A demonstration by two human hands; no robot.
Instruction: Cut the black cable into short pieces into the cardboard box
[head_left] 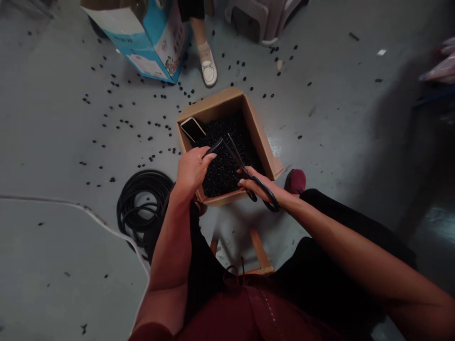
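While dark trousers (pixel 327 265) and a maroon top (pixel 227 317) are filling the near side, a wooden frame (pixel 261 251) is showing between the knees. To the left, a white cable (pixel 106 229) is running across the floor (pixel 64 246) and passing by a coil of black tubing (pixel 130 208), which is lying beside the left leg. A maroon shoe (pixel 296 181) is resting just right of the cardboard box (pixel 261 137).

Over the box's near right part, the right hand (pixel 259 182) is gripping black scissors (pixel 245 169), its fingers curling around the handles, the blades parting slightly and pointing far and left. Over the left side, the left hand (pixel 194 166) is pinching a ribbed black strip (pixel 214 148) between thumb and fingers, closing fully on it; the strip's free end is sitting above the box, near the scissor tips, whether touching or not I cannot tell. Both hands are partly covering the black pieces (pixel 222 175) heaping below, and a phone (pixel 193 128) is leaning in the far left corner.

Farther off, loose black bits (pixel 150 138) are dotting the floor, mostly to the left. Beyond them a blue-and-white carton (pixel 149 42) is standing far left, a co-worker's white shoe (pixel 209 71) is resting beside it, and a plastic stool (pixel 266 21) is standing farther right
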